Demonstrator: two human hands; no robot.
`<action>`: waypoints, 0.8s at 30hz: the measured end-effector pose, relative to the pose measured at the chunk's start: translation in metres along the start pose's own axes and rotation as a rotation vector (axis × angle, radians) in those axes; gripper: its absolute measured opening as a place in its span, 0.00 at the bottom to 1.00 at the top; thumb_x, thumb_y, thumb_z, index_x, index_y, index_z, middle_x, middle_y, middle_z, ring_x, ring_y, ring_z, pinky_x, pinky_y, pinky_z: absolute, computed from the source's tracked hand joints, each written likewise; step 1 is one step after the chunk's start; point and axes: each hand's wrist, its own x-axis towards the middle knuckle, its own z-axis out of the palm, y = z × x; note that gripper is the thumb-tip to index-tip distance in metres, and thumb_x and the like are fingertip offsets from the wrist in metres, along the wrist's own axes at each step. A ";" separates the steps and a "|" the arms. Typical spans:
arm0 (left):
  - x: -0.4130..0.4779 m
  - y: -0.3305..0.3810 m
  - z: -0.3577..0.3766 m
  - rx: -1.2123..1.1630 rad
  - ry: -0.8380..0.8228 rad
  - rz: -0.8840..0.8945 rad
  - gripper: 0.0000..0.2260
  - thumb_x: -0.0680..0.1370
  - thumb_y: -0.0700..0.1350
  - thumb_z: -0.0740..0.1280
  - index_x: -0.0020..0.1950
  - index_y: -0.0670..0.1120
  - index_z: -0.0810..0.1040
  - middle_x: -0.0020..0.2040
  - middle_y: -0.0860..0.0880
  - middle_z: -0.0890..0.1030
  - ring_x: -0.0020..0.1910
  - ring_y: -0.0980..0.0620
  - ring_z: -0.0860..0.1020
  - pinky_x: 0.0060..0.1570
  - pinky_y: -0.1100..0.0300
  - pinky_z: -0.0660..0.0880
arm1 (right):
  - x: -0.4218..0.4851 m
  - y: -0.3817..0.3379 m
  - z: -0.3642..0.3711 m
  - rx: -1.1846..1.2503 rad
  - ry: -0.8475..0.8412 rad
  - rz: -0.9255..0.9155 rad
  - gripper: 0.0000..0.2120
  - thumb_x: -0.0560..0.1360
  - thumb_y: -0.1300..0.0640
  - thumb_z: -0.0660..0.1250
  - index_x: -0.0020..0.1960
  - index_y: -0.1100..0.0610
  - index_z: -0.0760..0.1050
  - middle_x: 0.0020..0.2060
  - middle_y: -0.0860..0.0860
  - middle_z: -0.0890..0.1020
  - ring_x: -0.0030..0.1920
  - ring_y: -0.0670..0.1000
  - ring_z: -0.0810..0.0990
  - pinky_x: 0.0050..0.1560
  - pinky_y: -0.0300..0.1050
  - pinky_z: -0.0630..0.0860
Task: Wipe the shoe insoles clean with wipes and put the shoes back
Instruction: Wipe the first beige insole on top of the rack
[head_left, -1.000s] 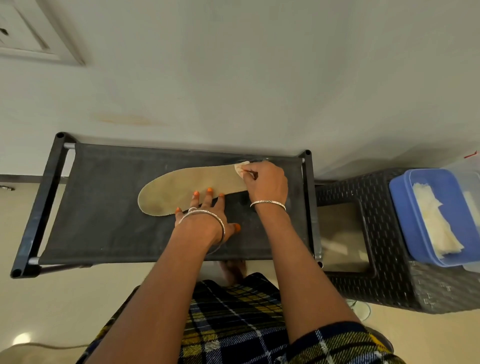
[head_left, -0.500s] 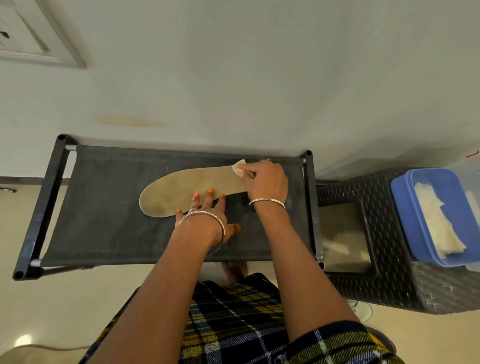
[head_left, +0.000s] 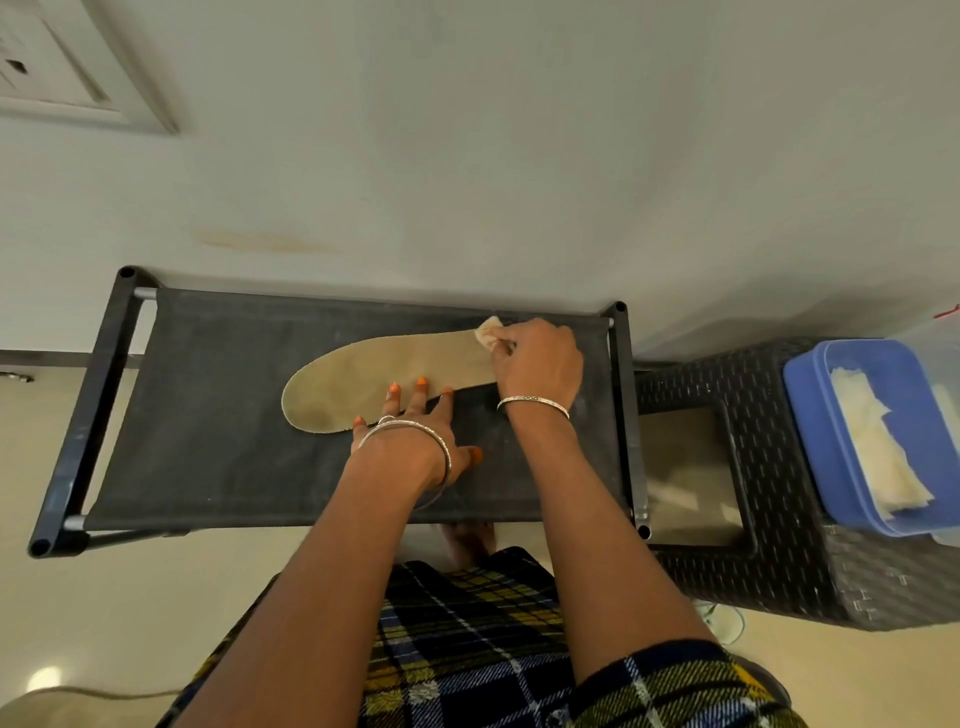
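Insole (head_left: 379, 371): flat on the rack's fabric top, toe left, heel far right.
Wipe (head_left: 488, 332): crumpled, on the heel end.
Right hand (head_left: 540, 361): fingers curled, pinching the wipe.
Left hand (head_left: 415, 431): fingers straight and spread, pressing the insole's near edge.
Rack (head_left: 208, 441): black, against the wall.
Blue container (head_left: 810, 431): right, on a woven stool (head_left: 753, 571), holding white wipes.

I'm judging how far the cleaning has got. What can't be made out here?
- Heel end of the insole, head view: hidden under the right hand and wipe.
- Its underside, head view: faces down on the rack.
- Box, head view: cut off by the right edge.
- The shoes: none in frame.
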 end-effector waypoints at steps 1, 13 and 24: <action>0.000 0.000 0.000 0.001 0.000 0.001 0.36 0.80 0.63 0.57 0.79 0.56 0.38 0.78 0.52 0.34 0.77 0.44 0.35 0.74 0.35 0.46 | 0.001 0.002 -0.002 -0.053 0.029 0.067 0.10 0.79 0.51 0.66 0.53 0.51 0.84 0.47 0.52 0.84 0.52 0.55 0.77 0.44 0.47 0.72; -0.002 -0.001 -0.001 0.000 0.000 0.007 0.37 0.79 0.63 0.57 0.79 0.55 0.39 0.78 0.51 0.34 0.77 0.44 0.35 0.73 0.35 0.46 | 0.003 0.011 -0.013 0.071 -0.008 0.077 0.08 0.76 0.53 0.70 0.52 0.52 0.85 0.48 0.52 0.86 0.48 0.54 0.83 0.45 0.43 0.77; 0.000 -0.003 -0.002 0.010 -0.008 0.014 0.36 0.80 0.63 0.57 0.79 0.55 0.39 0.78 0.51 0.34 0.77 0.44 0.35 0.73 0.35 0.46 | 0.015 0.020 -0.014 0.050 -0.210 0.183 0.08 0.71 0.53 0.73 0.50 0.52 0.85 0.46 0.53 0.85 0.47 0.56 0.84 0.44 0.43 0.78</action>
